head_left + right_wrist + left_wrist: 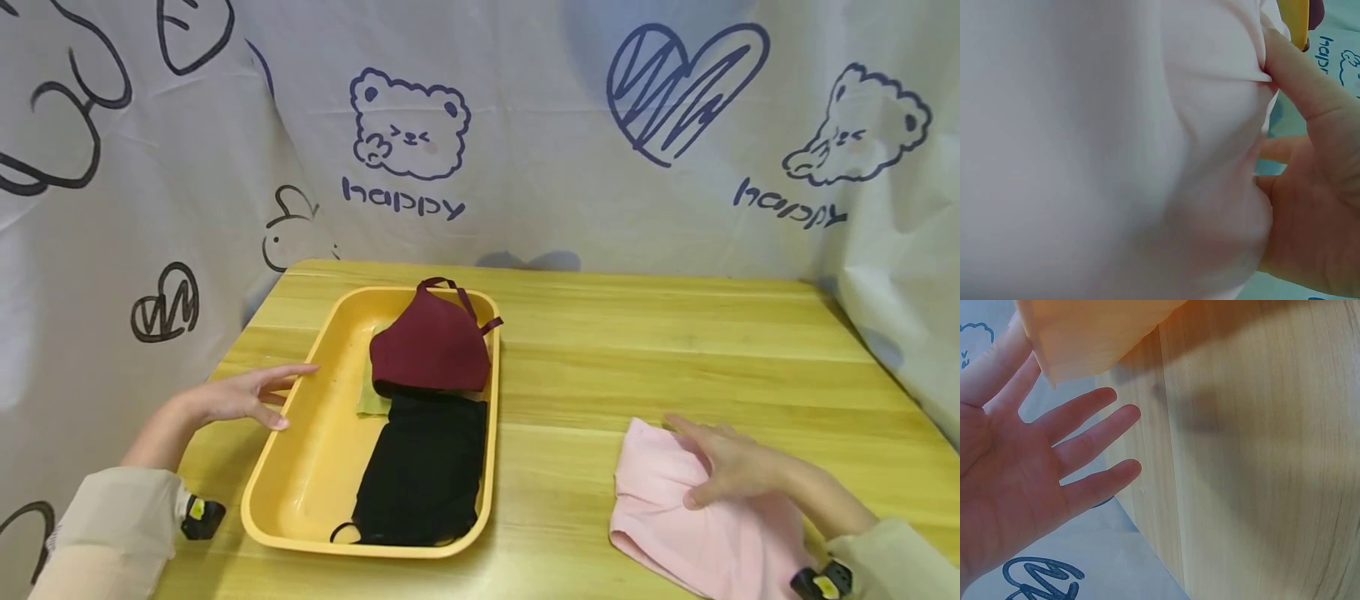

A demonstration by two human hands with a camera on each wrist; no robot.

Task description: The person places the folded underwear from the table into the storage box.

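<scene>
A yellow plastic basin (pixel 322 442) stands left of centre on the table. My left hand (pixel 243 396) is at its left rim, fingers spread and nearly straight, with thumb and index finger touching the rim. In the left wrist view, the other fingers of the left hand (pixel 1029 456) extend free below the basin's underside. On the right, my right hand (pixel 738 467) pinches the upper edge of a pink garment (pixel 675 508). Creases run from the thumb in the right wrist view, where the pink cloth (pixel 1116 150) hides some fingers. The garment's exact kind is unclear.
Inside the basin lie a maroon bra (pixel 431 346), a black garment (pixel 423 475) with a thin strap loop, and a yellow-green cloth (pixel 372 400) partly beneath them. The bra's strap hangs over the right rim. A white curtain (pixel 540 167) with drawings stands behind the wooden table (pixel 675 333).
</scene>
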